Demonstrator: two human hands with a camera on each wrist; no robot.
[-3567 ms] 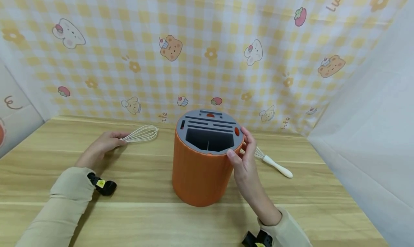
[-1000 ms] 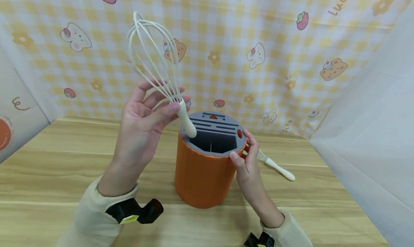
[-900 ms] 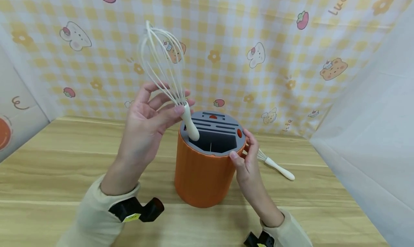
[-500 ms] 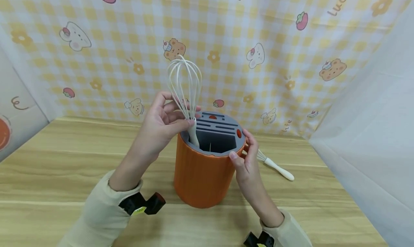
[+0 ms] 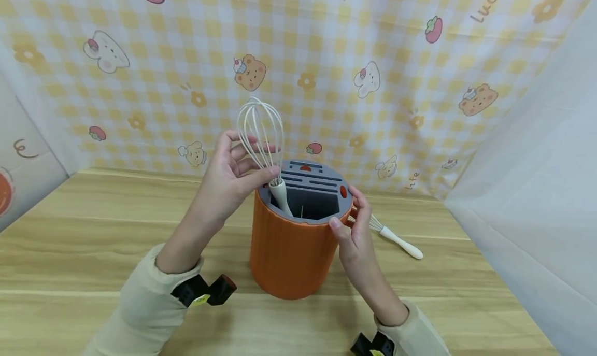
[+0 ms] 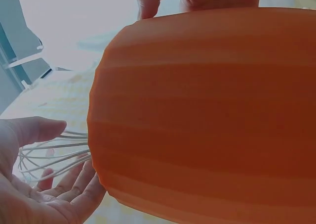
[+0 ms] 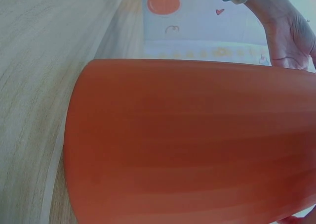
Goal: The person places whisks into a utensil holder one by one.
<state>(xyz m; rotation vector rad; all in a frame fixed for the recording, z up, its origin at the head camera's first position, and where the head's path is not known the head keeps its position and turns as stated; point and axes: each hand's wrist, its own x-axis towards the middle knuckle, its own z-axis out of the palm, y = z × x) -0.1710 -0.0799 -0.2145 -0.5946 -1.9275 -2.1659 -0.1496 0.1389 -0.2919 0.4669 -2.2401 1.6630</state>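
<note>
The lower end of the white whisk (image 5: 267, 144) handle is hidden inside the orange utensil holder (image 5: 291, 252); in the left wrist view that holder (image 6: 207, 115) fills the frame and runs off the right edge, covering most of the whisk wires (image 6: 54, 155); the left hand (image 6: 34, 184) is cut by the left and bottom edges; in the right wrist view the right hand shows only as a sliver at the bottom corner; the second whisk (image 5: 396, 237) lies partly behind the right hand (image 5: 354, 231), its wire head mostly hidden.
</note>
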